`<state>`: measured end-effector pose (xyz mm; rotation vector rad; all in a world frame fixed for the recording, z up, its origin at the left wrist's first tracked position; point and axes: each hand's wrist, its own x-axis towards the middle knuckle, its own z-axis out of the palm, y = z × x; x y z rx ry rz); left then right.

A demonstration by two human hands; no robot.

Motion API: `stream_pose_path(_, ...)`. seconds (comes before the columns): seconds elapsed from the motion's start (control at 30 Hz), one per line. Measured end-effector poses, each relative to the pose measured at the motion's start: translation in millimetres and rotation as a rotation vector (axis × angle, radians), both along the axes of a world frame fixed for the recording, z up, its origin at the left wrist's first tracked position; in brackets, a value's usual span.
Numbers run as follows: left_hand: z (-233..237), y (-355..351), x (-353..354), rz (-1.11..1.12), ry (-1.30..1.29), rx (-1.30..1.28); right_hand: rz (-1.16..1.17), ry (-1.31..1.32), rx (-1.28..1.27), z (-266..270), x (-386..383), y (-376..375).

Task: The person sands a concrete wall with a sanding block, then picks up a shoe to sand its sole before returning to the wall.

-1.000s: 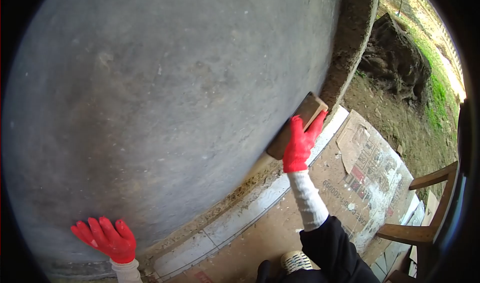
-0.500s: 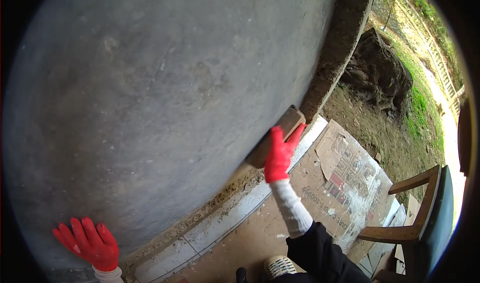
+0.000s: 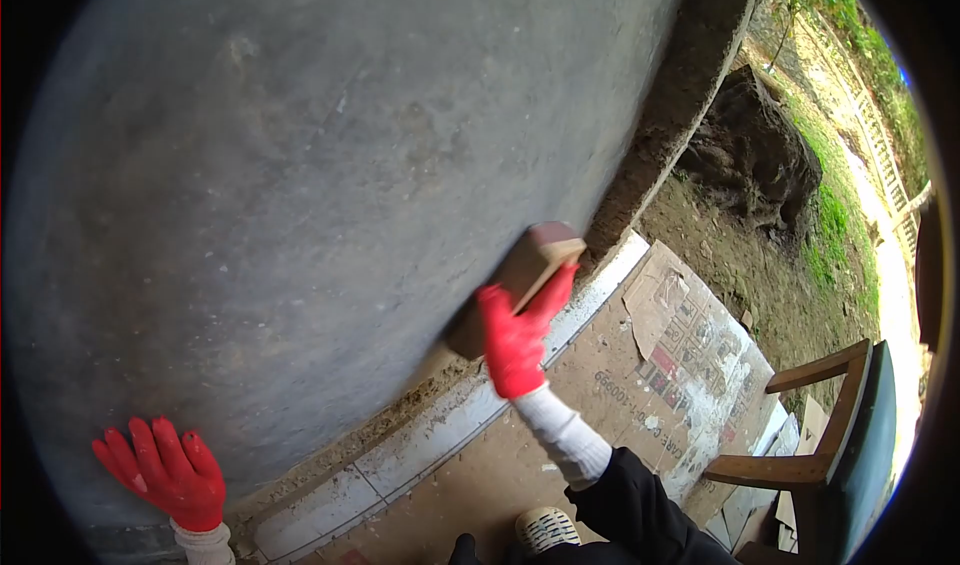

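Note:
My right hand (image 3: 517, 338), in a red glove, grips a wooden sanding block (image 3: 536, 265) at the foot of the grey wall (image 3: 330, 205). A reddish-brown, sandpaper-like layer shows at the block's upper end. The block lies along the wall surface, near its lower edge; the fingers partly cover it. At the lower left, my left hand (image 3: 172, 473), also red-gloved, rests flat against the wall with its fingers spread and nothing held.
White tiles (image 3: 425, 445) edge the wall's base. Stained cardboard (image 3: 660, 395) covers the floor. A wooden chair (image 3: 800, 455) stands at the right, and a dark stump-like mass (image 3: 755, 155) sits outside on the soil. My shoe (image 3: 548, 528) shows below.
My right hand has moved the sanding block left and slightly down along the wall, and the block's end has tilted into view. My left hand stays flat; the view has shifted slightly.

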<state>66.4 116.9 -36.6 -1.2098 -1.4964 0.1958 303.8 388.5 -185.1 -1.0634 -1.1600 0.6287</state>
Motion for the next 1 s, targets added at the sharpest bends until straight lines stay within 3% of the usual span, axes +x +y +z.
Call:
stream_pose_path(0.03,2,0,0,-0.003,0.004,-0.002,0.007,-0.248,0.288,-4,-10,-26)
stream_pose_path(0.1,-2,2,3,-0.002,0.006,0.007,0.184,-0.343,0.607,-11,-20,-41)
stream_pose_path(0.13,-2,2,2,-0.009,0.008,0.005,0.235,-0.345,0.629,-18,-11,-31)
stream_pose_path(0.2,1,-2,-1,0.001,0.024,-0.004,0.085,-0.392,0.426,-16,9,0)
stream_pose_path(0.23,0,0,-1,-0.005,0.022,0.005,0.022,-0.154,0.041,-23,10,19)
stream_pose_path(0.27,-1,1,-1,-0.013,0.016,0.014,-0.015,0.106,-0.271,11,17,31)
stream_pose_path(0.3,-2,1,1,-0.006,0.007,0.012,-0.015,0.287,-0.222,-22,30,66)
stream_pose_path(0.37,0,2,2,0.015,-0.001,0.005,0.045,0.465,-0.321,-21,36,73)
stream_pose_path(0.43,2,4,2,0.015,0.011,0.017,0.034,0.297,-0.287,10,15,34)
stream_pose_path(0.47,1,4,4,0.006,0.01,0.015,-0.031,-0.041,-0.087,12,1,9)
stream_pose_path(0.53,1,4,5,0.016,-0.006,0.011,0.179,-0.315,0.473,24,-7,-25)
stream_pose_path(0.57,2,4,5,0.032,-0.011,0.017,0.197,-0.456,0.607,21,-6,-23)
stream_pose_path(0.63,2,3,2,0.011,-0.001,0.012,0.15,-0.409,0.563,13,6,-3)
stream_pose_path(0.67,1,1,2,0.001,-0.003,0.014,0.033,-0.351,0.408,3,11,13)
stream_pose_path(0.73,2,4,6,0.016,-0.007,0.008,0.014,0.232,-0.209,13,19,38)
stream_pose_path(0.77,3,4,7,0.018,-0.01,0.007,0.011,0.392,-0.239,-20,32,70)
stream_pose_path(0.83,2,4,5,0.014,-0.001,0.013,0.093,0.462,-0.318,-19,38,73)
stream_pose_path(0.9,2,3,4,-0.001,0.007,0.008,-0.014,0.207,-0.337,17,10,24)
stream_pose_path(0.97,3,6,5,-0.007,0.004,0.02,0.106,-0.325,0.617,33,-19,-39)
stream_pose_path(1.0,2,7,6,-0.01,0.007,0.024,0.187,-0.356,0.691,21,-16,-40)
